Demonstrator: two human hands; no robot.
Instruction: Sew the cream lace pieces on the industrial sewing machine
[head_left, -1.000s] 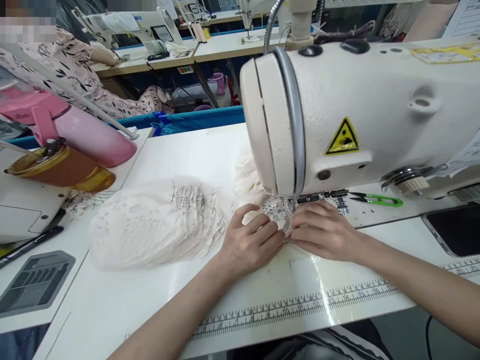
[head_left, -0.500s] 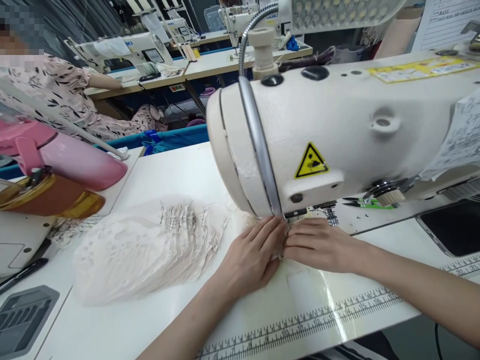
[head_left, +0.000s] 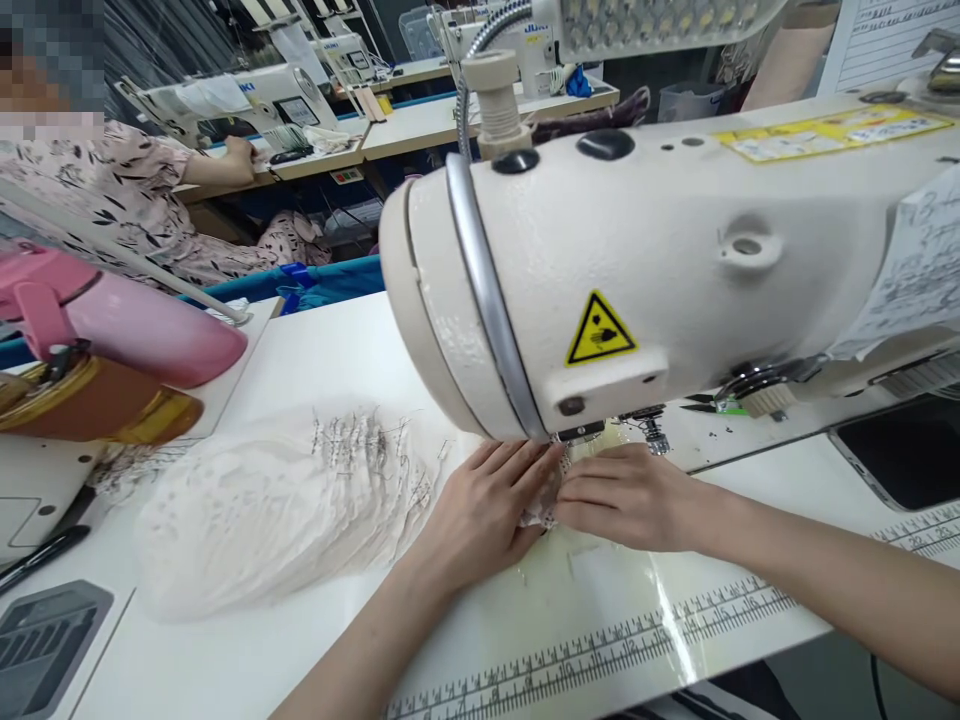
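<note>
My left hand (head_left: 491, 505) rests beside the needle area, its fingers together over a small piece of pale lace fabric (head_left: 538, 508). From the other side my right hand (head_left: 630, 495) pinches the edge of the same piece. Both hands are closed on the lace, and most of it is hidden under them. Above them is the head of a white sewing machine (head_left: 637, 250), which covers the needle from view. To the left of my left hand lies a heap of pale sheer fabric (head_left: 247, 520) with dark loose thread ends.
A pink bottle (head_left: 165, 325) and an amber container (head_left: 127, 400) stand at left. A phone (head_left: 900, 450) and green-handled snips (head_left: 720, 405) lie at right. A printed ruler (head_left: 570, 665) runs along the front edge. Another person (head_left: 150, 200) sits at the far left.
The view has shifted slightly, moving the machine left in the picture. My hands are a little farther from the machine head, and more lace shows between them. The other person's hand has come into view.
</note>
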